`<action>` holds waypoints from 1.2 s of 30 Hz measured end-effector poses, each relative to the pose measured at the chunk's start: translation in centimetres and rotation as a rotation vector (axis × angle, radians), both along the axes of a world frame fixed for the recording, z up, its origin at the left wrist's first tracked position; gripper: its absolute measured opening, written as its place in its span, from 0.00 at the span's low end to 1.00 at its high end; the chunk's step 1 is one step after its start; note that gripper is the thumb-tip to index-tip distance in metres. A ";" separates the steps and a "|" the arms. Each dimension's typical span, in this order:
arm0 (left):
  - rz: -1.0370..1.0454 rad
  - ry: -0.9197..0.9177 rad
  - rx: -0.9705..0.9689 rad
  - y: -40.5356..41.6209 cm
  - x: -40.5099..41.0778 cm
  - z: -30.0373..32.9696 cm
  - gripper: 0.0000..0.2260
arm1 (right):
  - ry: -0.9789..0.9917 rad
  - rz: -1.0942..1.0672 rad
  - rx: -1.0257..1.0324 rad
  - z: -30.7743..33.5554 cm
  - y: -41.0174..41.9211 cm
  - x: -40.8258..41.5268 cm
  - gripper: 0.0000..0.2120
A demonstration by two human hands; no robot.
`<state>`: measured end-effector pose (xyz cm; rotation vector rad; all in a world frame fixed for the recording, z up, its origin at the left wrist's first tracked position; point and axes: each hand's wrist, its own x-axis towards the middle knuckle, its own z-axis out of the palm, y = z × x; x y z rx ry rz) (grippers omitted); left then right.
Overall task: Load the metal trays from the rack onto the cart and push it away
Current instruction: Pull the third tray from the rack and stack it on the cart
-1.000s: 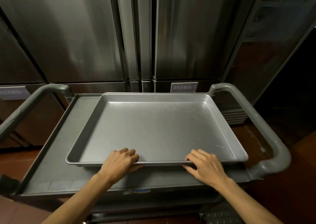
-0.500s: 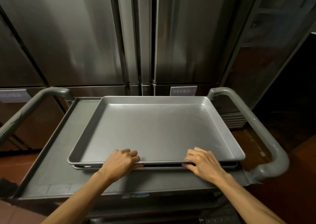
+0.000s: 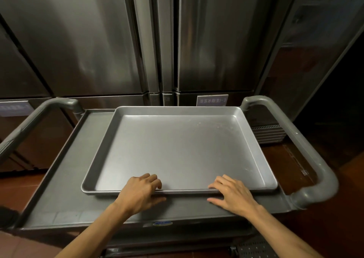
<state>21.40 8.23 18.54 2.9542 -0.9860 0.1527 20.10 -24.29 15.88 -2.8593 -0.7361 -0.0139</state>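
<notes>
A large shallow metal tray lies flat on the grey cart, stacked on another tray whose rim shows just under its near edge. My left hand rests on the tray's near rim, fingers curled over it and thumb below. To its right, my right hand grips the same rim, fingers on top. The cart has a grey tubular handle at the left and one at the right. No rack is in view.
Tall stainless steel refrigerator doors stand right behind the cart. A small label hangs on the lower door. Reddish-brown floor tiles show at both sides. A dark opening lies at the far right.
The tray has come down from slightly raised to flat on the tray beneath it. Both hands stayed on its near rim. The view shifted down a little.
</notes>
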 end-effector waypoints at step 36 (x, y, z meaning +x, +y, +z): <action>0.244 0.171 -0.033 1.3 -2.7 -0.4 0.31 | 0.126 -0.021 0.232 0.5 3.6 0.6 0.22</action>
